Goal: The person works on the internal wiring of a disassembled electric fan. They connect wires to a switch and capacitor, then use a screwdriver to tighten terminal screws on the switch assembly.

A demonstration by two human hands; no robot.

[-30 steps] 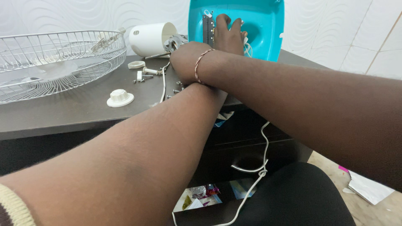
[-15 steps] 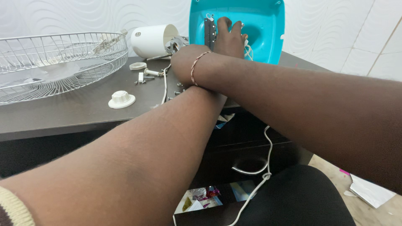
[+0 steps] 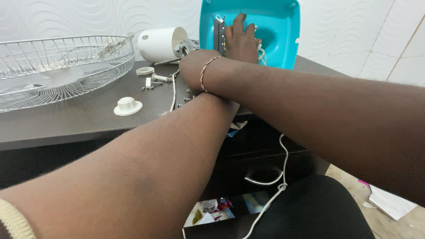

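Head view: crossed forearms over a dark desk (image 3: 79,128).
A wire fan guard (image 3: 57,66), white motor housing (image 3: 161,43), white cap (image 3: 128,106) and loose screws (image 3: 188,95) surround. The right arm hides the left hand (image 3: 241,42), fingers spread flat inside the upright turquoise base (image 3: 274,31) at the desk's rear; right hand (image 3: 192,66) grip cannot be determined.

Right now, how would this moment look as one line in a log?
left hand: inside turquoise housing, on its parts | right hand: crossed over left forearm, grip hidden | desk: wire fan guard, white knob, screws
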